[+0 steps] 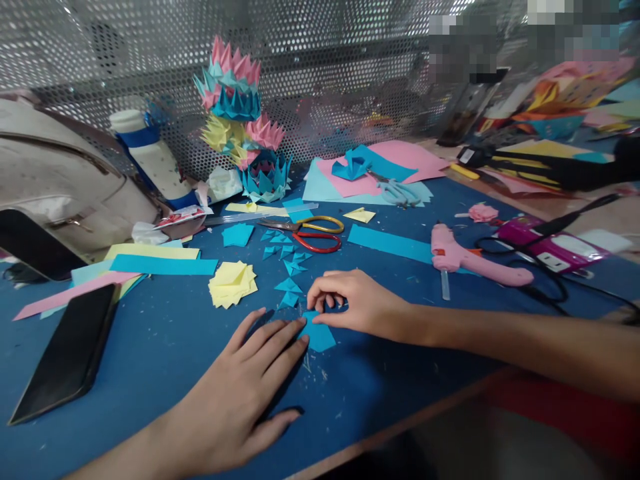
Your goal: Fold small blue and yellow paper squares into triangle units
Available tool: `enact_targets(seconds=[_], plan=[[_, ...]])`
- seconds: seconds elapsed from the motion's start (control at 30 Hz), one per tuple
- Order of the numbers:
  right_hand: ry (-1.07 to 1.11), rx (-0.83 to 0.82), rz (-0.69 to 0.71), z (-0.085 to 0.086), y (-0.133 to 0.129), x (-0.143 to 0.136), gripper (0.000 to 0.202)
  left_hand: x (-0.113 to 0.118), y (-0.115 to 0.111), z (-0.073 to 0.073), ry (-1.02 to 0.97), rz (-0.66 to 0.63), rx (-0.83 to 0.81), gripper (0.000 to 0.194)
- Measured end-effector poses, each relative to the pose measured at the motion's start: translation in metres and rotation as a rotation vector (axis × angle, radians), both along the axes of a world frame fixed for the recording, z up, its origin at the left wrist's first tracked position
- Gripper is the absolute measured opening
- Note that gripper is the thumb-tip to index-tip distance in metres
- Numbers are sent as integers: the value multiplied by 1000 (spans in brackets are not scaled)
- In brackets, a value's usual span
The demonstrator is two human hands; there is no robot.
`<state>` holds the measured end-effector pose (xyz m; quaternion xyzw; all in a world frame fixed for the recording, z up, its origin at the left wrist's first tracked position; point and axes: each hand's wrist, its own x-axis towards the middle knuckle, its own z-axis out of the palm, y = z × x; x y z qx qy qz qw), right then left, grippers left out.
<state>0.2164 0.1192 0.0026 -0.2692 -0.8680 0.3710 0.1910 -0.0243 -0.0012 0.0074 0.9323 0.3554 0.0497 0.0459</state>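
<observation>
A small piece of blue paper point(321, 338) lies on the table before me. My left hand point(245, 380) rests flat beside it, fingers stretched out, with the fingertips at the paper's left edge. Curled over the upper edge, my right hand point(357, 303) pinches the paper between thumb and fingers. Small folded blue triangles point(289, 285) run in a line just beyond my fingertips. To the left of them sits a stack of yellow paper squares point(233, 283). Scissors point(310, 235) with one yellow and one red handle lie behind the triangles.
A pink glue gun point(457, 260) and a blue paper strip point(390, 244) lie to the right. On the left are a black phone point(70, 353) and colored strips point(163, 265). Folded paper flowers point(265, 175) stand at the back by a bottle point(153, 157). Another person's dark sleeve point(565, 167) reaches in.
</observation>
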Motion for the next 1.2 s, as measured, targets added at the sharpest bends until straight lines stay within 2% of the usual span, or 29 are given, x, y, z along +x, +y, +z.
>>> enact_targets(seconds=[0.1,0.2,0.33,0.43,0.73,1.03,1.2], plan=[[4,43,19,1,-1,2,13,0,4,0,-24,-3,-42,65],[45,138,112,1,-1,7,11,-1,6,-1,-40,-7,-58,70],[96,357,263,0,1,11,14,-2,6,-2,-26,-10,-47,73],[48,509,314,1,1,13,19,-1,6,0,-11,-7,-41,73],[-23,641,333,5,-1,12,25,-2,6,0,-30,-21,-38,71],[-30,854,335,1,-5,8,31,-1,6,2,0,-15,-30,71],[-42,905,336,0,-6,6,36,0,6,2,9,-15,-30,71]])
